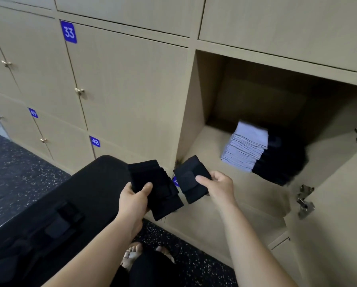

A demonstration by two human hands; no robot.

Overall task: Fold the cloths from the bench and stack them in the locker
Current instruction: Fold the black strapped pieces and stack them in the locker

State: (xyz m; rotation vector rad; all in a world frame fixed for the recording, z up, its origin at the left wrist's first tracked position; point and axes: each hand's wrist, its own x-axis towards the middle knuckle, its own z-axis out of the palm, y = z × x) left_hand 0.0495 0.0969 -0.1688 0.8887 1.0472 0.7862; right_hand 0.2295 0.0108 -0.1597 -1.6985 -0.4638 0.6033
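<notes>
Left hand (132, 201) grips a splayed bundle of folded black cloths (159, 189); right hand (216, 187) pinches a single folded cloth (189, 177), both just outside the open locker (194, 112). Risk: the bundle's loose layers may slide apart in transfer, or a careless placement may tip the black stack (281, 162) beside the grey stack (245, 146). Cloths remaining on the black table (94, 183) are indistinct; the locker's rear lies in shadow.

Your one view: head-worn, wide-angle
It faces forward and down, close over the work (edges bend), with the bench (84, 193) near left and the open locker (196, 104) far right.
</notes>
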